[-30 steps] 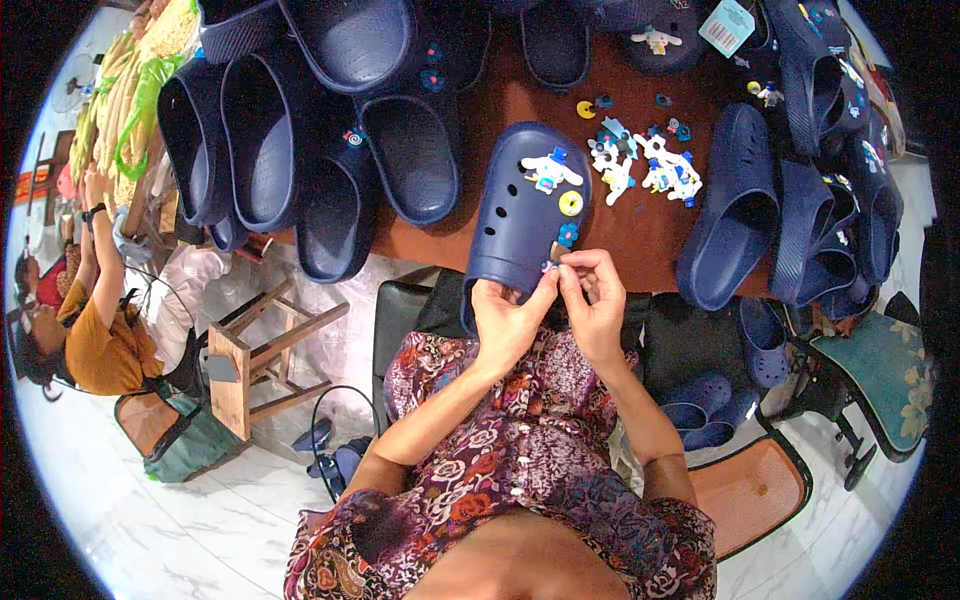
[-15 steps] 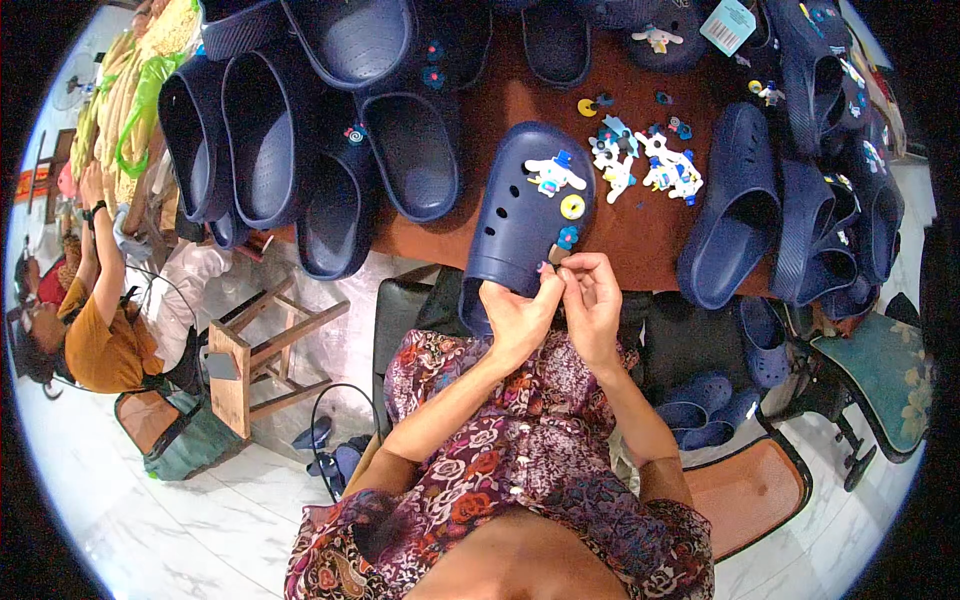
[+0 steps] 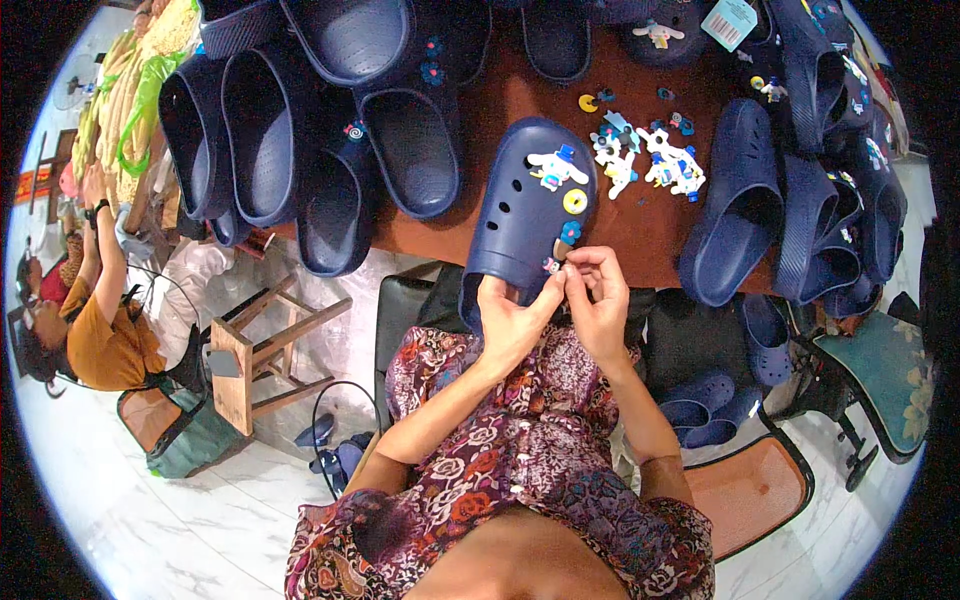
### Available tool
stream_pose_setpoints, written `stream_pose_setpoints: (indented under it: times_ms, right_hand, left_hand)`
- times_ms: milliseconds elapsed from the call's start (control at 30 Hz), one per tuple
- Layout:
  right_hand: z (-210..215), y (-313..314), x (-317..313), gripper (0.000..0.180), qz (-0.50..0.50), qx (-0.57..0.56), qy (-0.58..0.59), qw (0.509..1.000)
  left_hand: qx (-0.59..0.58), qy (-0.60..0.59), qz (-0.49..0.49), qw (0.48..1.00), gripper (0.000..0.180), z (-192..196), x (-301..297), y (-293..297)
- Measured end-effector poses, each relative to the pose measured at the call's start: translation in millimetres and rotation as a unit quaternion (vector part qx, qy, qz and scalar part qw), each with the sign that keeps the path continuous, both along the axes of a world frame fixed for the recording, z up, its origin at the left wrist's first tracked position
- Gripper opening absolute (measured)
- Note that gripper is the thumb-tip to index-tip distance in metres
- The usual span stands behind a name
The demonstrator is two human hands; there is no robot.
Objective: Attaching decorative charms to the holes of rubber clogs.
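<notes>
Left hand (image 3: pixel 515 318) grips the clog (image 3: pixel 505 235); right hand (image 3: pixel 597 295), fingertips pinched at the lowest charm (image 3: pixel 552 266), should best work straight and gently.

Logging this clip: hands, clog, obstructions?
Left hand holding navy clog at its opening. Right hand at clog's lowest charms. Loose charms right of toe, clear of hands.

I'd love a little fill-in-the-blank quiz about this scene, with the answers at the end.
1. On the front of the clog being worked on, the ring-shaped charm is coloured ____.
2. Of the person's two hands, the one nearer the pile of charms is the ____ hand.
3. The tabletop is reddish ____.
4. The stool at the person's left is made of ____.

Answers: yellow; right; brown; wood.
</notes>
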State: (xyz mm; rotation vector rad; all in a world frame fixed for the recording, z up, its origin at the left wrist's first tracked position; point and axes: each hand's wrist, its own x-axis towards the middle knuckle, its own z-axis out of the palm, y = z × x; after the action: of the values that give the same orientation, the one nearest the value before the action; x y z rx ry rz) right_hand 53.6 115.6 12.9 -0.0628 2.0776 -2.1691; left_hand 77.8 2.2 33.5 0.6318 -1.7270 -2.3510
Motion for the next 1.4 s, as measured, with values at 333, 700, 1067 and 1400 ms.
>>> stream_pose_setpoints:
  times_ms: [333,700,1067,1400]
  right_hand:
    - [0,3,-16,0.019,-0.014,0.077,0.089,0.993]
    - [1,4,-17,0.019,0.009,0.048,0.039,0.998]
    - [17,13,-43,0.02,0.094,0.041,-0.102,0.99]
    - [11,14,-31,0.016,0.059,0.017,-0.057,0.996]
  left_hand:
    - [-0.049,-0.031,-0.012,0.998,0.028,4,-9,-3]
    - [-0.051,-0.023,0.022,0.998,0.02,-1,-8,0]
    - [-0.059,-0.01,-0.02,0.998,0.028,-1,-4,-4]
    - [0.088,-0.005,0.006,0.996,0.032,4,7,-11]
